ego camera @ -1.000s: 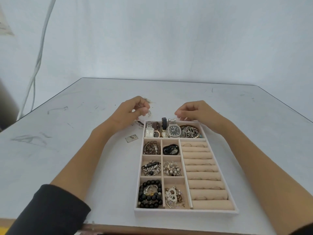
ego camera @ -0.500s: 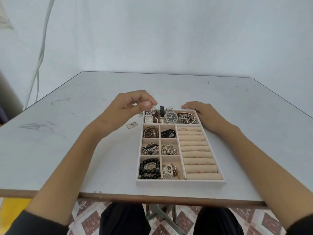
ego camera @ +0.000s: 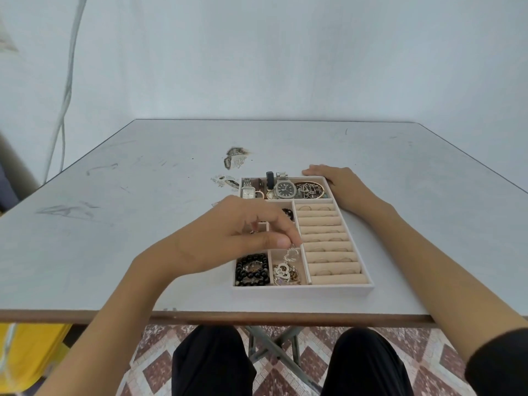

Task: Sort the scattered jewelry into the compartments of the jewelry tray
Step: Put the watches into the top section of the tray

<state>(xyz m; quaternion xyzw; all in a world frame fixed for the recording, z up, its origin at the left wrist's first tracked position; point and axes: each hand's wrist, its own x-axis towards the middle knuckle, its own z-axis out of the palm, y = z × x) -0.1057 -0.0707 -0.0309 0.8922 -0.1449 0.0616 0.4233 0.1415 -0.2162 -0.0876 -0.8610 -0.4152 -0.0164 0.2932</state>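
Holding a shiny heart chain (ego camera: 292, 254) over the jewelry tray (ego camera: 303, 289).
Left hand (ego camera: 237, 241) pinches it above the near middle box; right hand (ego camera: 333, 178) lies flat on the tray's far corner.

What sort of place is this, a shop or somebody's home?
Likely a plain room or makeshift workspace, not a shop: scuffed white table, bare wall with a loose cable, patterned floor tiles.

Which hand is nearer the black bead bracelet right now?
Left. The left hand hovers just beyond the black bead bracelet, pinching a silver pendant; the right hand rests on the far right corner of the tray.
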